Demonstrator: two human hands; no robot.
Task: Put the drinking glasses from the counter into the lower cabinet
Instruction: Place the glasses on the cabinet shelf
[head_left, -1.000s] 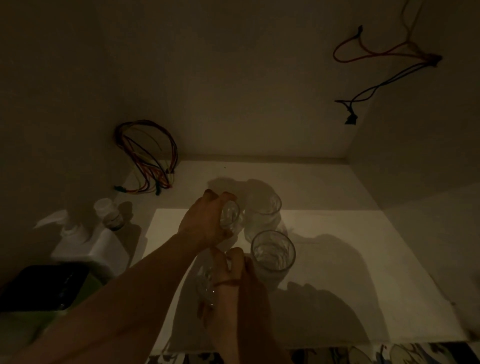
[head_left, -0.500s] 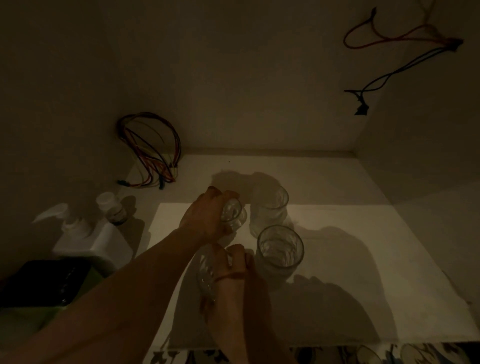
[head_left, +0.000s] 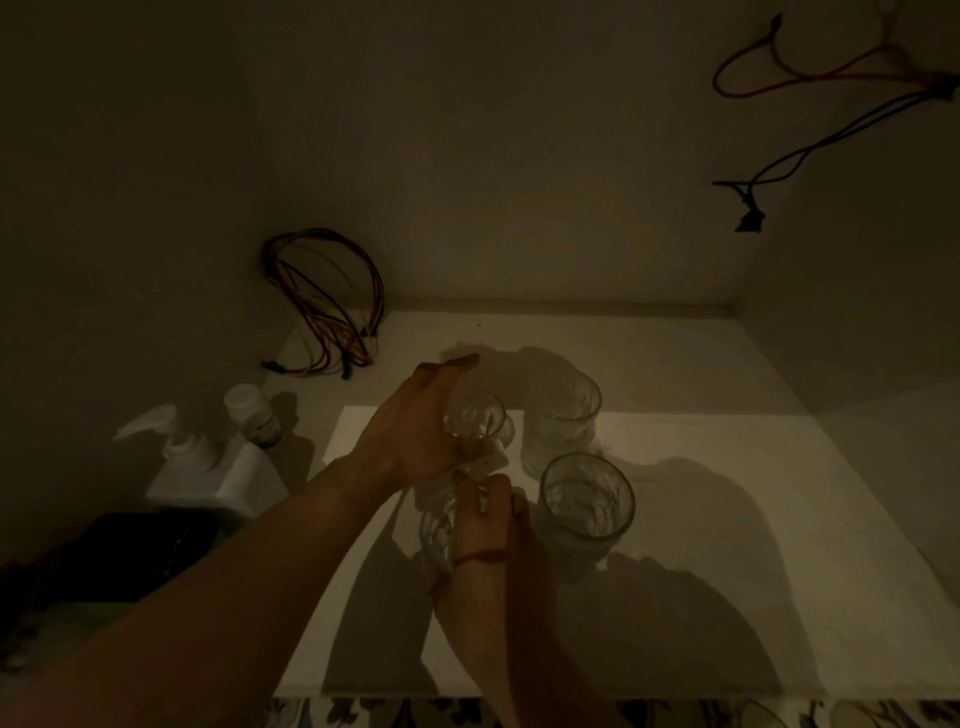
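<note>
The right hand (head_left: 488, 525) reaches in from the near edge, forearm low over the shelf, fingers wrapped around a clear ribbed glass (head_left: 439, 525) that sits just left of it; a thin red band circles the wrist. The left hand (head_left: 415, 431) comes in diagonally from the near left, forearm long across the frame, fingers curled around a second small glass (head_left: 475, 415) held just beyond the first, index finger stretched past its rim. The two held glasses are close together, nearly touching.

Just right of the right hand, a larger textured tumbler (head_left: 587, 501) stands upright on the white shelf floor (head_left: 727, 519). Behind it, a matching tumbler (head_left: 563, 415) stands upright beside the left hand's glass. All four glasses are inside the cabinet, grouped at its middle.

The shelf's right half lies open up to the right wall. On the near left are a dark object, too dim to identify, and a white spray bottle (head_left: 208, 462), with a small capped bottle (head_left: 249, 410) behind. A coil of coloured wires (head_left: 322, 306) hangs in the far left corner. Red and dark wires (head_left: 810, 104) dangle at the upper right.
</note>
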